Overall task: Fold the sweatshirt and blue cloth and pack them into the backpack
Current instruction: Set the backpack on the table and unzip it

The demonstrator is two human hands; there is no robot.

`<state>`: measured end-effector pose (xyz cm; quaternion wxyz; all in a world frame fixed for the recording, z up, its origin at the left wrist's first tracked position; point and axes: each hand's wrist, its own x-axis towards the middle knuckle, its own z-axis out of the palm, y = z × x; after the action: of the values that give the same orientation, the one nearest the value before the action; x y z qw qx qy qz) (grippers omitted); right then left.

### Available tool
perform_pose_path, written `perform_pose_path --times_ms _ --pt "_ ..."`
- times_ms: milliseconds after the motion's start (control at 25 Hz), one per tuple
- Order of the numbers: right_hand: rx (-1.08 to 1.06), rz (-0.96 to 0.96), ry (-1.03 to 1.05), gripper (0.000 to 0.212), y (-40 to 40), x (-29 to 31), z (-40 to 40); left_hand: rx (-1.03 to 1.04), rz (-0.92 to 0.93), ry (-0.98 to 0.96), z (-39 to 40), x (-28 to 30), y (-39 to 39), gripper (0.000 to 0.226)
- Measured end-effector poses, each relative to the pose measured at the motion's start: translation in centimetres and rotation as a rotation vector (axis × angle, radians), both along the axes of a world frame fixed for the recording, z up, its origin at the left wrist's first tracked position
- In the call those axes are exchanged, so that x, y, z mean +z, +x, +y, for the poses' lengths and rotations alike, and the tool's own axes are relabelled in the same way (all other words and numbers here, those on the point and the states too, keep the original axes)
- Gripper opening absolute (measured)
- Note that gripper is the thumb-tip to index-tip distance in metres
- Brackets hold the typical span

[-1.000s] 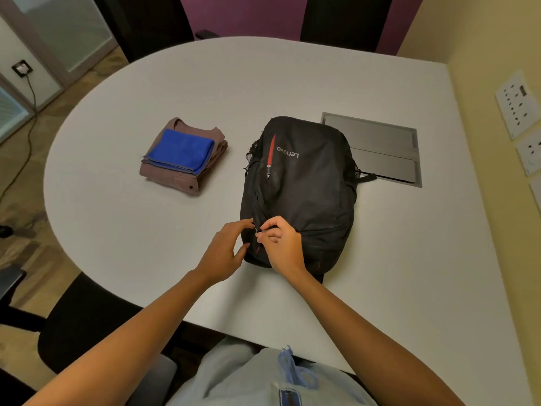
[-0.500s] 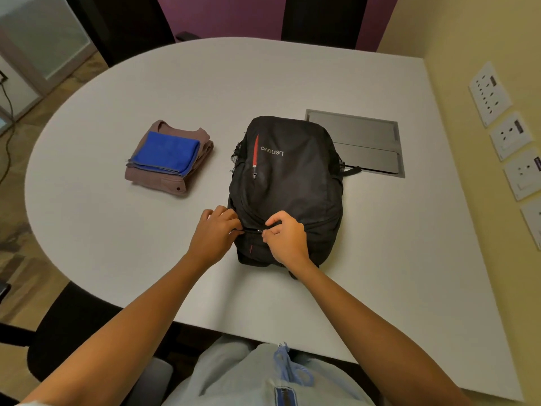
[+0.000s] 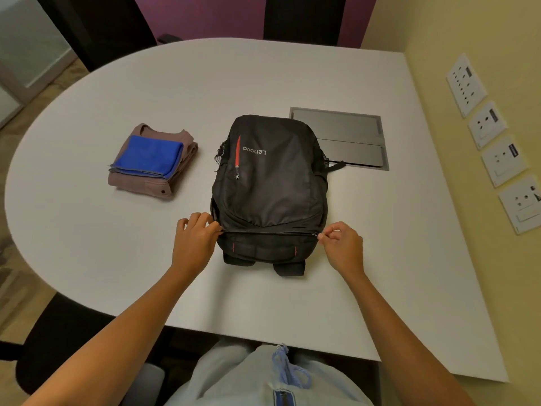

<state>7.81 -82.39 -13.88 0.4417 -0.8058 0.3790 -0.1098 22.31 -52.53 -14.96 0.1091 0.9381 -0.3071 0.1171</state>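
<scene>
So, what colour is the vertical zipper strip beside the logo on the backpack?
Red, on the dark grey-black backpack; the zipper strip shows clearly in the head view.

A big white table (image 3: 263, 83) has a round left end and a straight right edge. A flat grey metal panel (image 3: 339, 139) is set into the table near its right edge, toward the far side. Four white wall sockets (image 3: 491, 142) sit in a row on the yellow wall by the right edge. Black chairs (image 3: 304, 19) stand past the far edge, in front of a purple wall (image 3: 199, 16). Another black chair (image 3: 58, 341) is at the near edge.
</scene>
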Motion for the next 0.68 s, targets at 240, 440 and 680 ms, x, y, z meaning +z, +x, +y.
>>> perform_pose_path --times_ms 240,440,680 --pt "-0.066 -0.018 0.028 0.02 -1.4 -0.6 -1.3 0.14 0.149 -0.216 -2.3 -0.3 -1.9 0.014" --pt "0.002 -0.072 0.081 0.02 -1.6 -0.6 -1.8 -0.224 0.159 -0.147 -10.0 2.1 -3.6 0.03" --pt "0.098 -0.113 0.06 0.021 -1.3 0.1 -3.1 -0.276 0.165 0.148 -17.9 2.0 -5.8 0.037"
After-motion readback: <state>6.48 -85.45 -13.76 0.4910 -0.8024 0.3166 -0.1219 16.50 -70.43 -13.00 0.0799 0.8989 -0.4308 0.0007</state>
